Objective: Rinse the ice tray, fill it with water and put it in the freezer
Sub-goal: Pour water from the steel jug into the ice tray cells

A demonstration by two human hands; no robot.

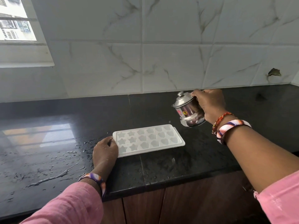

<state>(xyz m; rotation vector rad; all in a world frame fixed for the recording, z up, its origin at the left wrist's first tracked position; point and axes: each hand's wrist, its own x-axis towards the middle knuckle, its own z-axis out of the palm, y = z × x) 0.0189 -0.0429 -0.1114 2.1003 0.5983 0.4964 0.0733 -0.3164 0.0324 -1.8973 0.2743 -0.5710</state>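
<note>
My left fingers [111,142] rest flat on the white ice tray [148,139], center of frame, on the wet bench [48,159]. My right hand [210,105] holds a tilted steel pot [188,110] above-right.

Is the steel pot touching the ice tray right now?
Apart. The head view shows the steel pot held tilted in the right hand, bare black counter visible between it and the ice tray.

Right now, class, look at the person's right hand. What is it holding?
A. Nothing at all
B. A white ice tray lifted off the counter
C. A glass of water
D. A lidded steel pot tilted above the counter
D: the right hand has its grip around a lidded steel pot, tilted in the air beyond the ice tray, which lies flat on the black counter under the left hand.
</note>
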